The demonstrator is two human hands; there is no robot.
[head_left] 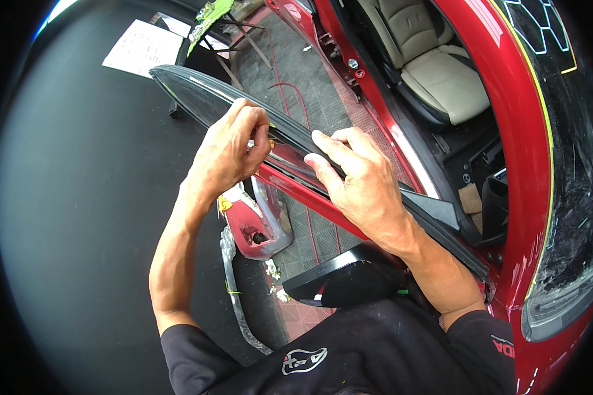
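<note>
The red car door (303, 191) stands open in front of me, its black window frame (286, 128) running slantwise under my hands. My left hand (234, 148) is closed at the frame, fingertips pinched together. A tiny yellow-orange bit shows by those fingertips, but what they hold is too small to make out. Farther right along the frame is my right hand (362, 181), thumb and forefinger spread apart at the frame's edge; its other fingers are partly hidden. Below the right hand, the glossy black side mirror (342, 280) juts out from the door.
The red car body (507, 131) and a beige seat (441, 82) are at right. Beyond the door lies a grey tiled floor (310, 85) with a red hose (293, 85). A red bumper-like part (260, 227) rests below the door. Upper left are a white sheet (141, 47) and a stand (211, 23).
</note>
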